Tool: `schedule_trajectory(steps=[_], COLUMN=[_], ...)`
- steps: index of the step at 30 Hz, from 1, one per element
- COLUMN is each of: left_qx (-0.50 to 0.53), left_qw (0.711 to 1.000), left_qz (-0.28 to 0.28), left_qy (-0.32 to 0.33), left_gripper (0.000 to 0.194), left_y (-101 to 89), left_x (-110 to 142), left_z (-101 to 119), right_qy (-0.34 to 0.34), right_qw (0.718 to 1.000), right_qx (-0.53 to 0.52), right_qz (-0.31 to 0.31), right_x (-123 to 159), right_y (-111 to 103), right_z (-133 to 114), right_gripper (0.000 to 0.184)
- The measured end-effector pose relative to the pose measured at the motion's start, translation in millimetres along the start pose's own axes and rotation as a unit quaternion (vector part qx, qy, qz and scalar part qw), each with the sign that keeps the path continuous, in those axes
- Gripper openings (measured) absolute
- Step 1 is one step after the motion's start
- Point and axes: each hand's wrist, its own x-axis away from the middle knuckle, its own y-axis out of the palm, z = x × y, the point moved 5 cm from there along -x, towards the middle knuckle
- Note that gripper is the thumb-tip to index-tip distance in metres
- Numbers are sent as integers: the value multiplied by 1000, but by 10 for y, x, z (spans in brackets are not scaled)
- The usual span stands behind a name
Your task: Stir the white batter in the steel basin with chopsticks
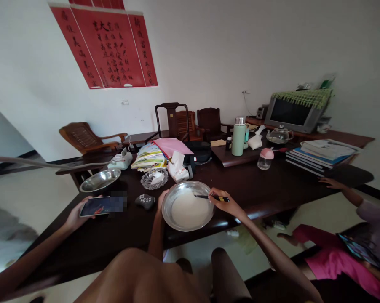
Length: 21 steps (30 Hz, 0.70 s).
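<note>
A metal bowl (165,213) with a pale, whitish liquid (190,209) stands at the front edge of the dark table. Against its left rim, my left hand (162,200) is closed around the side, its fingers partly hidden. My right hand (218,197) grips black chopsticks (203,196) with gold marks near the upper end; their tips reach over the liquid from the right rim. To the left of the bowl lies a dark game controller (145,201). Just behind the bowl is a tissue pack (178,171), beside a glass ashtray (154,179) holding crumpled tissue.
At left, another person's hand (76,213) holds a phone (97,206) near a second metal bowl (100,181). Papers (149,156), a green thermos (238,136), a pink-lidded bottle (265,159) and stacked books (322,155) occupy the table. Another person (371,223) sits at right.
</note>
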Motion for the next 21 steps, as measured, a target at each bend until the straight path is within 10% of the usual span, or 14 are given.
schedule_trajectory(steps=[4,21], left_qx=[-95,-117], left_qw=[980,980], left_qz=[174,161], left_qy=[-1,-19], left_gripper=[34,26], left_y=[-129,-93], left_x=[61,114], left_z=[29,45], right_qy=[-8,-10], right_qw=[1000,1000], right_qx=[7,-3], right_qz=[3,25], right_x=[9,59], right_y=[28,57], right_z=[-15,22], right_gripper=[17,18])
